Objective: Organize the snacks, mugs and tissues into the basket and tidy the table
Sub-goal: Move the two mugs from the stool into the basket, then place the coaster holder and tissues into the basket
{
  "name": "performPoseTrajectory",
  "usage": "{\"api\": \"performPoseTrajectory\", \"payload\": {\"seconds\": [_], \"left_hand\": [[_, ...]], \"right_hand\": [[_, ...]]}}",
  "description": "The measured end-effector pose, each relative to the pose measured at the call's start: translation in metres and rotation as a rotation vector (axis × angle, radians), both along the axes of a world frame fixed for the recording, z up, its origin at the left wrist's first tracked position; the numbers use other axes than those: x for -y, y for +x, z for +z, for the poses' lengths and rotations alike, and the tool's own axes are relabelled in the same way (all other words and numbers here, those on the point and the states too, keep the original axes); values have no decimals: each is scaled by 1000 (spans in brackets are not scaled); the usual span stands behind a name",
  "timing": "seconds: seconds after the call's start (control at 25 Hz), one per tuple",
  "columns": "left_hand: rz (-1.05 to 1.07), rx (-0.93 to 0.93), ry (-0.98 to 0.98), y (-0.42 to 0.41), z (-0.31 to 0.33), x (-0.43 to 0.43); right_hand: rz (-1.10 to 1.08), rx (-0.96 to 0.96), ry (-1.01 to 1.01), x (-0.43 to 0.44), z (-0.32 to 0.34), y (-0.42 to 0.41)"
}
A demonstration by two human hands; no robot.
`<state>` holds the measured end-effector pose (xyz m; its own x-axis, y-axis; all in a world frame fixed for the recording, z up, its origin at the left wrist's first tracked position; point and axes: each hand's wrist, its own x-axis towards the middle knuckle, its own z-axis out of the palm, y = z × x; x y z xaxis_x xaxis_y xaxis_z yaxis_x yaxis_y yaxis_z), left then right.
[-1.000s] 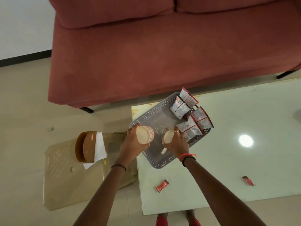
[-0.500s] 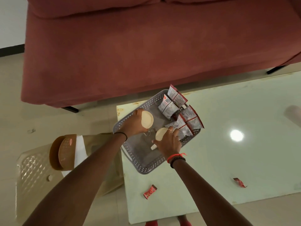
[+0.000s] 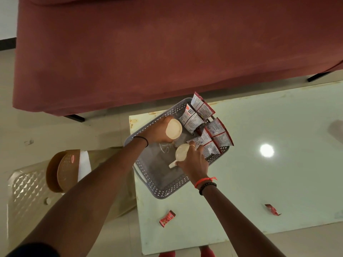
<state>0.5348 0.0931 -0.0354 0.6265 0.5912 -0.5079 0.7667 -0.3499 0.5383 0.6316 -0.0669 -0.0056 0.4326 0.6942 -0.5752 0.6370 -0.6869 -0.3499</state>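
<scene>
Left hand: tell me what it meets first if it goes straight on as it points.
The left hand, gripping a mug, points up-right across the basket; the silver peanut packet beside the mug looks first in line, though depth is unclear.

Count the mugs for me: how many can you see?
2. One mug is gripped by the left hand at the far end of the basket; the other mug is held by the right hand mid-basket. None else shows.

Two mugs (image 3: pixel 174 129) (image 3: pixel 182 154), one basket (image 3: pixel 165 191), two loose red sachets (image 3: pixel 167 218) (image 3: pixel 272 209), roughly six snack packets (image 3: pixel 192 119) (overlapping, count uncertain)
</scene>
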Motion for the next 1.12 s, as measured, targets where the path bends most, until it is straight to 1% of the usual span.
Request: {"api": "performPoseTrajectory", "payload": {"seconds": [0.08,0.24,0.44,0.52,0.6,0.68,0.76,0.84,0.92,0.96,1.04,1.12], "left_hand": [[-26,15,1,3,-1,-2],[8,45,-47,4,-5,2],[3,57,-54,2,-7,3],[38,70,-65,-4,-2,7],[153,148,-67,-16,9,16],[344,275,-15,-33,23,30],[546,384,120,-59,37,49],[728,436,253,-91,51,73],[882,452,383,-126,63,99],[949,449,454,-146,69,110],[1047,411,593,-182,76,124],[1121,350,664,-221,79,129]], "right_hand": [[-12,13,5,-1,0,-2],[-39,-9,-1,-3,0,0],[-2,17,-27,-4,2,2],[0,7,-42,-5,5,1],[-2,-4,-50,-5,9,0],[9,-6,-78,-4,14,0],[16,20,-100,-5,21,0],[59,123,-77,-6,28,-4],[113,212,21,-9,35,-13],[128,219,91,-13,39,-22],[144,175,197,-23,44,-45],[222,109,226,-33,43,-79]]}}
